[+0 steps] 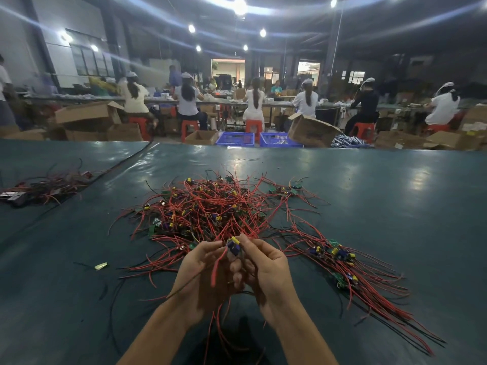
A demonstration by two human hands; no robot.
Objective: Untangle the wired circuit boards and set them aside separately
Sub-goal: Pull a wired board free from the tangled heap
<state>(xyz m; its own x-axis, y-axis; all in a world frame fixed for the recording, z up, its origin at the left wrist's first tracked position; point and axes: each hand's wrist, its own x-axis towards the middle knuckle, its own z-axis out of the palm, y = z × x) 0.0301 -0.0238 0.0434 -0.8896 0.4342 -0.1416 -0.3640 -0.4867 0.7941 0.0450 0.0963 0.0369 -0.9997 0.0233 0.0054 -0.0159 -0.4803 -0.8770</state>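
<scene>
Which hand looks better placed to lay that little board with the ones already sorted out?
Right hand, likely: it pinches the circuit board, and the laid-out row of boards lies on its side. The left hand holds a red wire.

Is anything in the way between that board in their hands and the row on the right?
Nothing visible blocks the board from the row; red wires from the pile do reach the fingers, though.

head-worn view, forward and downward

Tangled pile [210, 206] of red-wired boards, ctr of surface [395, 193]. One board [234, 246], blue/yellow parts, raised at pile's near edge. Separated boards [340, 256] lie right.
</scene>
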